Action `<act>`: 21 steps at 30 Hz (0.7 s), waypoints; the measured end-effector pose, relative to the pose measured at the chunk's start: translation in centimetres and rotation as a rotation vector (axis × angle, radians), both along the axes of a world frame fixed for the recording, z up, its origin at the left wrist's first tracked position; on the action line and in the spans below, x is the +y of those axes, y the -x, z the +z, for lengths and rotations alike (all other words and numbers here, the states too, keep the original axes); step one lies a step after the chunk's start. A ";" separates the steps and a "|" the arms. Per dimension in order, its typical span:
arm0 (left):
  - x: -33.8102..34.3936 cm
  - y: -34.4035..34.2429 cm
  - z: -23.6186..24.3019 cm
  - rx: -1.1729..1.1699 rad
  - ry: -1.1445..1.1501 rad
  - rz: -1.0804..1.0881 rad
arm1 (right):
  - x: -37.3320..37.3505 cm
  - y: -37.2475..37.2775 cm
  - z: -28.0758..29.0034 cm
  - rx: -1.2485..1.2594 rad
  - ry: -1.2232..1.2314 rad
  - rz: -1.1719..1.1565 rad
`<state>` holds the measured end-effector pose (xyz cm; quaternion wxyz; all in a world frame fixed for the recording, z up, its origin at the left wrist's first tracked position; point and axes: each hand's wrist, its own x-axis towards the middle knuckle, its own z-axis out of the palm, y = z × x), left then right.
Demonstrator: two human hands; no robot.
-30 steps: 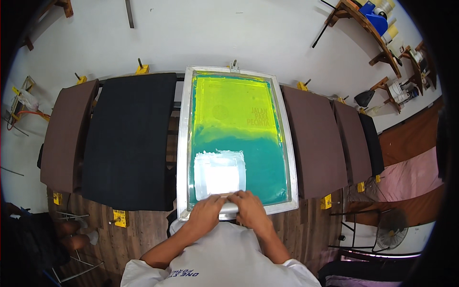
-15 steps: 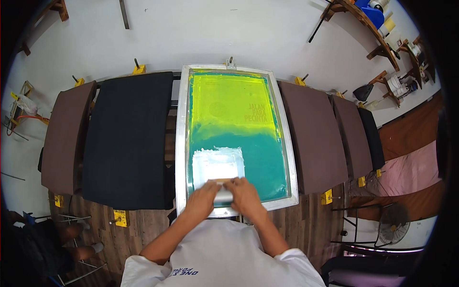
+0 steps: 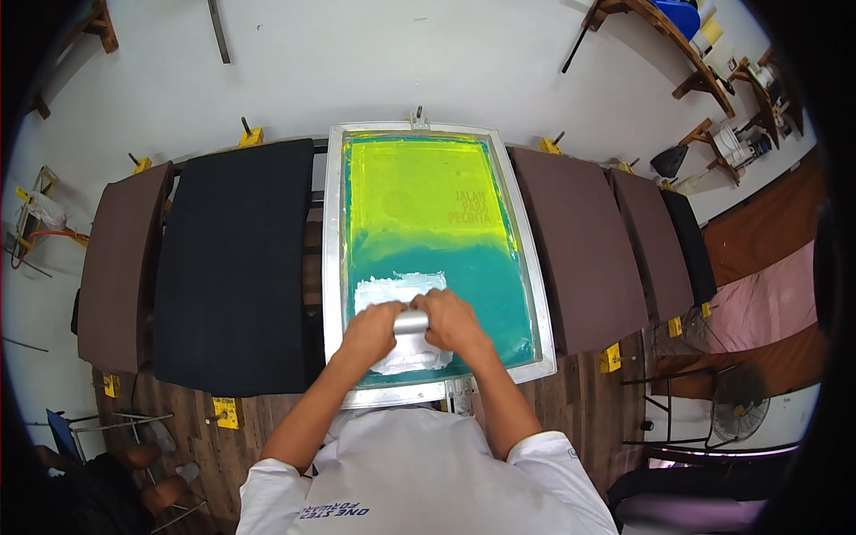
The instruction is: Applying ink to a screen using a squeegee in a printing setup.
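My left hand (image 3: 374,334) and my right hand (image 3: 446,316) are both closed on a silver squeegee (image 3: 410,323). It lies over a patch of white ink (image 3: 399,285) in the lower left part of a screen-printing frame (image 3: 540,321) with an aluminum rim. The mesh is bright yellow-green (image 3: 415,169) at the far half, with faint lettering, and teal (image 3: 495,294) at the near half. The squeegee's blade is mostly hidden by its handle and my hands.
Black (image 3: 232,267) and brown (image 3: 580,259) platens flank the frame, with yellow clamps (image 3: 227,412). A person's legs (image 3: 160,490) show at lower left. A fan (image 3: 740,415) stands at right. Wooden shelves (image 3: 660,22) with supplies are on the wall.
My hands and the squeegee have moved away from me, from the near rim onto the white ink patch, covering more of it.
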<state>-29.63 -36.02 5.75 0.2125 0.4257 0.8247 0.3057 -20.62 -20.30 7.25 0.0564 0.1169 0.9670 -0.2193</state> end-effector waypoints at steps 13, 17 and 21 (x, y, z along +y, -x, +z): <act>-2.7 -3.1 1.6 -0.108 0.005 -0.021 | -2.1 -3.3 2.0 -0.055 -0.019 0.065; 0.2 -0.3 1.2 -0.040 -0.003 0.046 | -0.1 0.2 1.3 -0.049 -0.025 -0.022; -0.6 -1.9 -0.7 0.021 -0.111 0.065 | -0.1 -1.3 0.2 0.012 0.037 0.035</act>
